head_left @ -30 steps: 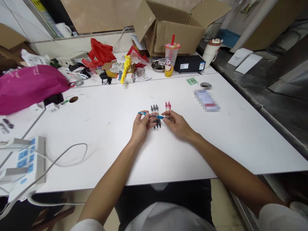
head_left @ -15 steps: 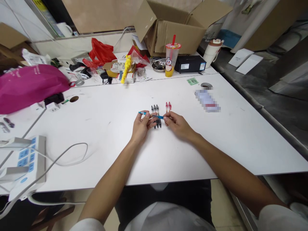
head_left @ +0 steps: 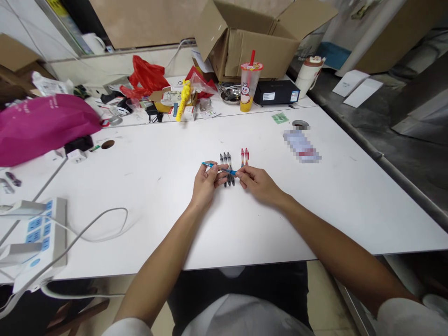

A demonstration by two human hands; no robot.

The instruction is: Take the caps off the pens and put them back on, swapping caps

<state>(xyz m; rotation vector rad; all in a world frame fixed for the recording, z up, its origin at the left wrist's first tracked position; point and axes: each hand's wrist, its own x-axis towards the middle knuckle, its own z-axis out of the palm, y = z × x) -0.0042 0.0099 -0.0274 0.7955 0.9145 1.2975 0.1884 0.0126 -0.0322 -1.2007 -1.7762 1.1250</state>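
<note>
White surface (head_left: 140,196), spreads out in front of the drink cup (head_left: 246,95). Open cardboard carton (head_left: 261,56), just behind the cup. Magenta bag (head_left: 45,126), well left of the cup. White power strip (head_left: 58,233), far left and forward of the cup, plugs in it. Red plastic bag (head_left: 149,74), left of the cup. Black box (head_left: 278,91), just right of the cup. Right hand (head_left: 259,184), in front of the cup: thumb and index fingers pinch one end of the blue pen. Left hand (head_left: 203,184), in front and left of the cup: fingers grip the same pen near its other end. Blue pen (head_left: 230,171), in front of the cup, slanted between both hands, above three parallel black pens (head_left: 225,157). Two red pens (head_left: 247,155), also in front of the cup; lower parts hidden.
</note>
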